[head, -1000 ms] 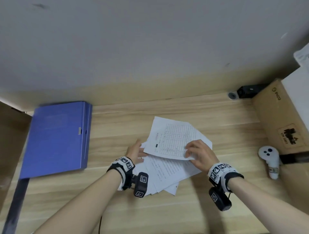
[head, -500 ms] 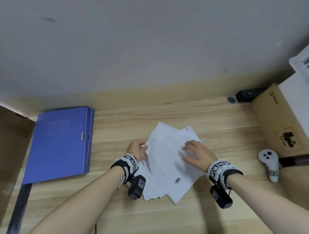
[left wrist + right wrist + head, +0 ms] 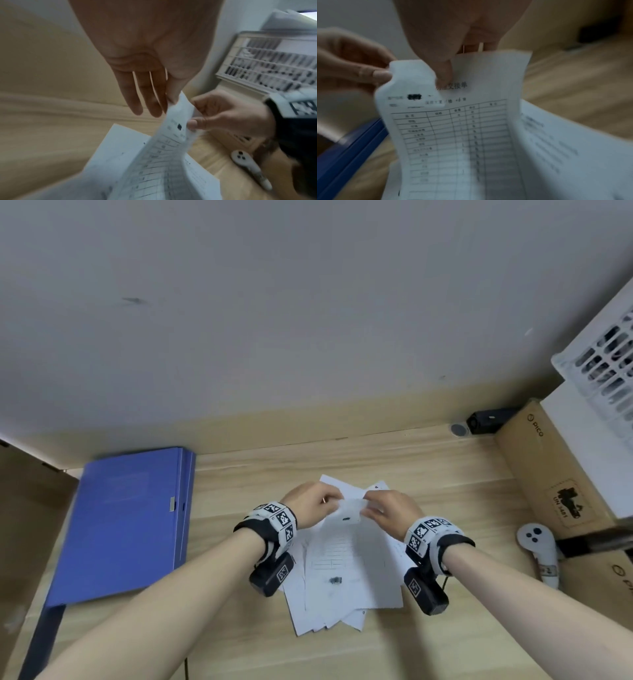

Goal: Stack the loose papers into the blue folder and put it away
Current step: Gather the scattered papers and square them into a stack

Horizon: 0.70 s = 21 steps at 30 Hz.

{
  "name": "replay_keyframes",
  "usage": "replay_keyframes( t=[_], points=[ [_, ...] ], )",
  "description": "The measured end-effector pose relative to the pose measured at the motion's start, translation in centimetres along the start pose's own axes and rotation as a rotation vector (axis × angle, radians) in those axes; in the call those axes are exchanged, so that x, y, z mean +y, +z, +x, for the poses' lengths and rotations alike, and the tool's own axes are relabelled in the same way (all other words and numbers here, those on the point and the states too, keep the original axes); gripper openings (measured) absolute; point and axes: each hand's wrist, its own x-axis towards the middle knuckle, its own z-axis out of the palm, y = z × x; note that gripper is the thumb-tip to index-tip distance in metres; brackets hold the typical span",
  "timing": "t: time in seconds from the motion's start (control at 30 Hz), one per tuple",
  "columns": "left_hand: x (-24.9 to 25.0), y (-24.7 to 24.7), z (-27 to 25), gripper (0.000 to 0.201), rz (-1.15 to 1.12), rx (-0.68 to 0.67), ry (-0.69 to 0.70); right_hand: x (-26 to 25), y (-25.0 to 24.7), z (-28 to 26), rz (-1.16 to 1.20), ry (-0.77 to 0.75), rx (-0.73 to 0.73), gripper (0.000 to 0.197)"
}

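Several loose white papers [image 3: 349,583] lie in a rough pile on the wooden desk [image 3: 445,474]. The top sheet [image 3: 453,135], a printed form with a table, is raised at its far edge. My left hand [image 3: 334,503] pinches its upper left corner [image 3: 175,100]. My right hand [image 3: 368,508] pinches the top edge beside it, thumb [image 3: 443,73] on the printed face and fingers behind. The blue folder [image 3: 126,525] lies closed and flat on the desk, left of the pile and apart from both hands.
A cardboard box [image 3: 548,474] with a white crate [image 3: 603,364] above it stands at the right. A white controller [image 3: 539,549] lies beside the box. A small black device [image 3: 486,421] sits at the back edge, against the wall.
Both hands left the flat pile, moved to its far edge and took hold of the top sheet, whose edge now stands off the desk. The pile lies straighter than before.
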Motion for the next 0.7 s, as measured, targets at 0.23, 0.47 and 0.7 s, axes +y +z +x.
replay_keyframes(
  t=[0.23, 0.47, 0.7],
  points=[
    [-6.3, 3.5, 0.3, 0.03, -0.249, 0.208, -0.392, 5.8, 3.2, -3.2, 0.468, 0.516, 0.081, 0.025],
    [-9.9, 6.0, 2.7, 0.034, -0.16, 0.171, -0.589, 7.6, 6.0, -3.9, 0.403, 0.706, -0.001, 0.032],
    [-8.9, 7.8, 6.3, 0.038, -0.073, 0.123, -0.639, 7.4, 7.6, -3.2, 0.224, 0.686, -0.007, 0.068]
  ],
)
